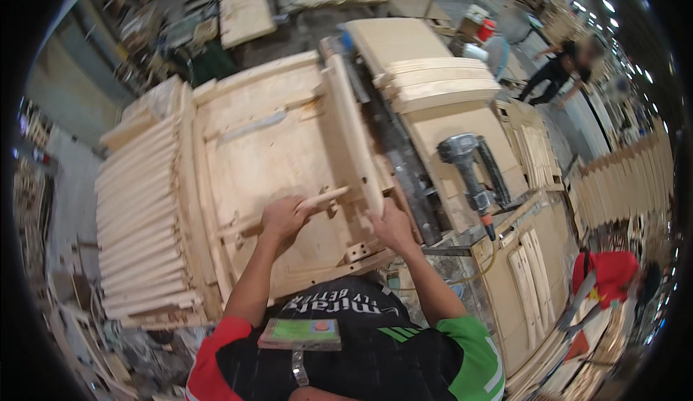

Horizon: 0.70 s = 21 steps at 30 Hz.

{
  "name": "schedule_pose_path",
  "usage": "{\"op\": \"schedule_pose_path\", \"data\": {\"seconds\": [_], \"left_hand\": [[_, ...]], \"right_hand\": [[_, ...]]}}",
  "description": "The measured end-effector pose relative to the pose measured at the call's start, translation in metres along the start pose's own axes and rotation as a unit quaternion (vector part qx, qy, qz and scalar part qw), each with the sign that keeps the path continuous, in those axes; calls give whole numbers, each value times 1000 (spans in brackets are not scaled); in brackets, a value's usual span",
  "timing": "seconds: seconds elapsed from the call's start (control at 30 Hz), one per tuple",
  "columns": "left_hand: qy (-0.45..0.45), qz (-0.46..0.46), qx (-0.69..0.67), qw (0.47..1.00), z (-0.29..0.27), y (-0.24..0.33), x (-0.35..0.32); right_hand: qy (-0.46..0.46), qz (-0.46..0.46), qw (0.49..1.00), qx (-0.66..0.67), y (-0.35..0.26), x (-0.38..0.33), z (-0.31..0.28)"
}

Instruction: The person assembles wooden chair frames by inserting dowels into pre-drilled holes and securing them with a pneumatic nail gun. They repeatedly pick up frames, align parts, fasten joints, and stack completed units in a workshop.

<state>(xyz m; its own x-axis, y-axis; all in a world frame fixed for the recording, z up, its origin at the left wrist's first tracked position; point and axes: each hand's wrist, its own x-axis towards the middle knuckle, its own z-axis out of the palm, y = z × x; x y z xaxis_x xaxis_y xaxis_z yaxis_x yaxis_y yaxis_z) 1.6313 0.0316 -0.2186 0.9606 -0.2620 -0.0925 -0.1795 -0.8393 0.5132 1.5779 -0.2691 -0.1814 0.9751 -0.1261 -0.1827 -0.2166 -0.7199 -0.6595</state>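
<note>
My left hand [283,219] is closed around a short, slim wooden slat [328,197], whose free end points to the right. My right hand [393,228] grips the near end of a long, pale wooden rail [352,127] that runs away from me. Both hands are over a shallow wooden jig [249,157] with raised borders. Small drilled wooden blocks [357,251] sit at its near right corner. Whether the slat touches the rail, I cannot tell.
Left of the jig, many thin slats [137,220] lie stacked. A nail gun [469,170] rests on boards at the right, below a pile of curved slats [444,83]. One person [567,69] stands far right; another in red [606,278] bends over wood nearer.
</note>
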Motion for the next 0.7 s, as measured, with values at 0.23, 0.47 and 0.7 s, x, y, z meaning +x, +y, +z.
{"op": "schedule_pose_path", "data": {"seconds": [0.23,0.47,0.7], "left_hand": [[-17,-11,-4,1000,-6,-5,-1],[-24,-21,-25,999,-5,-5,-1],[-7,-7,-37,999,-6,-8,-2]], "right_hand": [[64,-20,992,-104,-15,-17,15],[34,-2,990,-136,-21,-21,19],[44,-12,990,-135,-22,-5,35]]}}
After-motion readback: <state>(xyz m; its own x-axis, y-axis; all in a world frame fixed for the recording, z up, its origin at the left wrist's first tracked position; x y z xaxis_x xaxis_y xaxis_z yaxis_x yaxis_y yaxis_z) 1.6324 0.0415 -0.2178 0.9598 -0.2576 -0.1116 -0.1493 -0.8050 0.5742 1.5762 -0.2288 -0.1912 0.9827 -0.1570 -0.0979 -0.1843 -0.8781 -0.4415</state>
